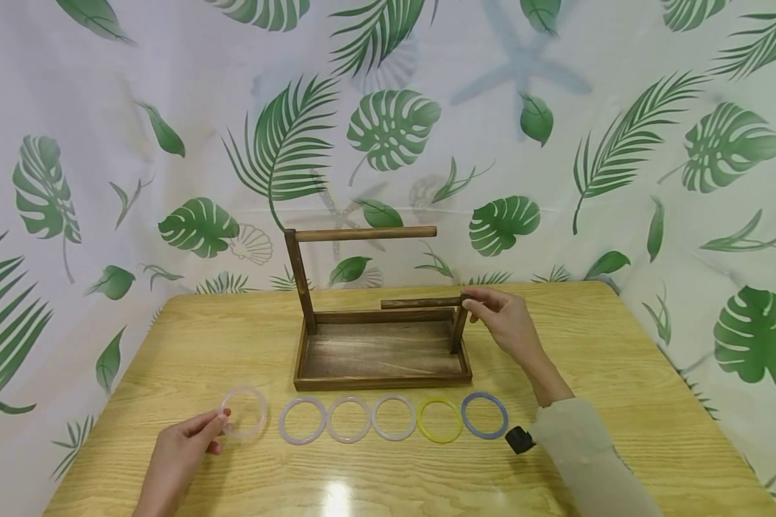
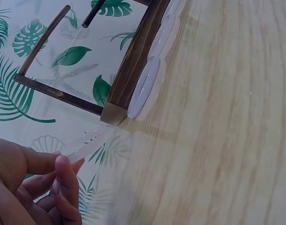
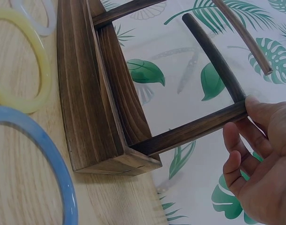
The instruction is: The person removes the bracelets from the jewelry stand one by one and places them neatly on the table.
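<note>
In the head view my left hand (image 1: 184, 452) pinches a clear, pale pink bangle (image 1: 264, 413) at its left edge, raised off the table. The left wrist view shows the same bangle (image 2: 89, 144) nearly edge-on between thumb and fingers. My right hand (image 1: 507, 323) grips the top of the short right post of a dark wooden bangle stand (image 1: 383, 383), where a horizontal rod joins. In the right wrist view the thumb and fingers hold that post end (image 3: 239, 108). Both of the stand's rods, the taller one (image 1: 368, 234) included, are bare.
A row of bangles lies before the stand: a lavender one (image 1: 282, 424), two pale ones, a yellow one (image 1: 440, 439) and a blue one (image 1: 485, 435). A small black object (image 1: 519, 439) sits by the right sleeve. Leaf-printed cloth (image 1: 394, 179) hangs behind the wooden table (image 1: 653, 431).
</note>
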`<state>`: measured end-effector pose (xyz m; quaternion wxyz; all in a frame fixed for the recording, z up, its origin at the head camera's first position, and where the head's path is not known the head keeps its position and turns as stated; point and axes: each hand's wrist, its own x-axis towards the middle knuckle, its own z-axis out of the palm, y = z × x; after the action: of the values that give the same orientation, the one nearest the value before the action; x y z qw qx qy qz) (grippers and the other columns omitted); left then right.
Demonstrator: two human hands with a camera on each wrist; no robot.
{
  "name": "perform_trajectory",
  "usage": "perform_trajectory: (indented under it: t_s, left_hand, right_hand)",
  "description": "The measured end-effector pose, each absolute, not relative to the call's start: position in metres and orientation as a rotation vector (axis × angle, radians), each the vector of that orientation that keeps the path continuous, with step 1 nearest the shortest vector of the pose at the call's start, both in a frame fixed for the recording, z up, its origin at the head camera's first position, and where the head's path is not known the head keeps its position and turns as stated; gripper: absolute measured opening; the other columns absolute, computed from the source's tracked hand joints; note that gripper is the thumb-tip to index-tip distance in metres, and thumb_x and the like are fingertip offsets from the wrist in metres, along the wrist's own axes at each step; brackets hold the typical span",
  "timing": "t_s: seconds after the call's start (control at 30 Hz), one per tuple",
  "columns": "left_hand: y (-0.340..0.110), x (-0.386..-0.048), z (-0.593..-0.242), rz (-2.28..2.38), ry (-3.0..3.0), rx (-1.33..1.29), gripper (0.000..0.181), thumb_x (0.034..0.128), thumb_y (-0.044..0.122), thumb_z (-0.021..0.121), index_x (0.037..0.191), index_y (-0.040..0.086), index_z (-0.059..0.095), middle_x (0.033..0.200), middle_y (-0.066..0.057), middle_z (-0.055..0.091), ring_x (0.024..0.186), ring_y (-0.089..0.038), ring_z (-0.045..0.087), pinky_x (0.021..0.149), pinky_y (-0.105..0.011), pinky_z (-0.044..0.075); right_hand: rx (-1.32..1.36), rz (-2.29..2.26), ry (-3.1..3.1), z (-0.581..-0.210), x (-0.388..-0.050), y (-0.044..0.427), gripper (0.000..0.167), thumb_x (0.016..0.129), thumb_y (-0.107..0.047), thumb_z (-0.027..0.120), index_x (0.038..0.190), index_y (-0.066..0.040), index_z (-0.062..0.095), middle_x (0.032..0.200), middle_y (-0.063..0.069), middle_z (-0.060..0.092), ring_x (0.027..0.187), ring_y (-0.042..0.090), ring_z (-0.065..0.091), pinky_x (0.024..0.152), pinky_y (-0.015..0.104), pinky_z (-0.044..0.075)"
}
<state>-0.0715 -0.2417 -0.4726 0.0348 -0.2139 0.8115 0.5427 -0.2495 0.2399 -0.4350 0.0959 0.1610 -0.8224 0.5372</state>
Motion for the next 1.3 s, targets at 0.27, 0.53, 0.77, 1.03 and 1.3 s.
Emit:
perform_trajectory:
  t_s: [0.27,0.53,0.77,1.03,1.3]
  left_hand:
    - [-0.242,-0.072,-0.478,1.646,2.493,-0.674,0.043,0.1029,0.025,0.067,0.135,-0.004,0.065,0.119,-0.006,0.075,0.074,-0.016,0.062,0.071,-0.023,0.046]
    - [-0.241,-0.073,-0.481,1.664,2.484,-0.674,0.043,0.1027,0.023,0.067,0.134,-0.006,0.065,0.121,-0.01,0.074,0.073,-0.016,0.063,0.069,-0.024,0.049]
    - [-0.24,-0.074,-0.482,1.643,2.492,-0.653,0.043,0.1028,0.022,0.067,0.134,-0.007,0.064,0.121,-0.009,0.075,0.073,-0.017,0.064,0.075,-0.023,0.047]
    - [-0.24,-0.076,-0.485,1.602,2.507,-0.636,0.045,0.1034,0.025,0.066,0.135,-0.008,0.062,0.116,-0.012,0.076,0.075,-0.019,0.064,0.093,-0.047,0.045]
    - [-0.242,-0.077,-0.484,1.561,2.488,-0.623,0.046,0.1024,0.03,0.067,0.131,-0.006,0.067,0.096,-0.002,0.074,0.078,-0.019,0.063,0.093,-0.052,0.044]
  right_hand:
    - [0.476,1.589,-2.446,-0.428,-0.245,0.236,0.029,0.104,-0.012,0.065,0.128,0.003,0.07,0.103,0.027,0.071,0.079,0.031,0.064,0.052,0.025,0.035]
    - [0.508,1.595,-2.442,-0.402,-0.225,0.228,0.028,0.103,-0.007,0.064,0.126,0.008,0.069,0.104,0.03,0.07,0.078,0.029,0.064,0.052,0.024,0.036]
    - [0.502,1.604,-2.439,-0.405,-0.226,0.229,0.028,0.103,-0.008,0.065,0.126,0.007,0.07,0.104,0.031,0.07,0.078,0.027,0.064,0.054,0.024,0.038]
    - [0.497,1.587,-2.449,-0.404,-0.225,0.228,0.028,0.103,-0.008,0.064,0.126,0.007,0.069,0.102,0.031,0.069,0.073,0.006,0.06,0.053,0.025,0.037]
    - [0.502,1.59,-2.44,-0.403,-0.225,0.228,0.027,0.103,-0.007,0.065,0.125,0.007,0.07,0.101,0.031,0.07,0.072,0.007,0.06,0.053,0.024,0.037]
